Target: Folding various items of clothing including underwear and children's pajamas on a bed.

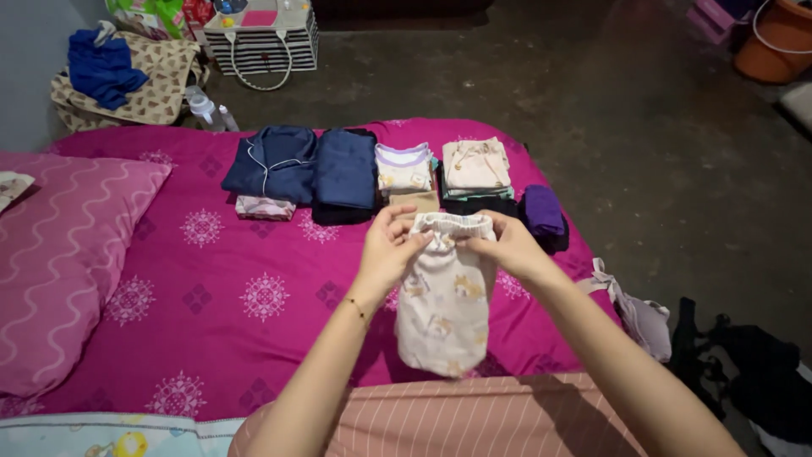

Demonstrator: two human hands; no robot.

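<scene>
Hands, left hand (387, 247) and right hand (505, 245), pinch pale shorts (446, 296) waistband above bed (211, 279); I'd say loose pinch risks dropping them

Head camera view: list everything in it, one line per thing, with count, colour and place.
printed shorts: one, cream, held up by the waistband
bedsheet: one, magenta, patterned, covers the bed
pillow: one, pink, left
folded clothes: several stacks, navy, cream, purple, far edge of bed
striped bag: one, black and white, on the floor behind
patterned bag: one, tan, blue garment on top
bucket: one, orange, top right
loose clothes: dark heap, floor, right
left hand: grips waistband
right hand: grips waistband
</scene>
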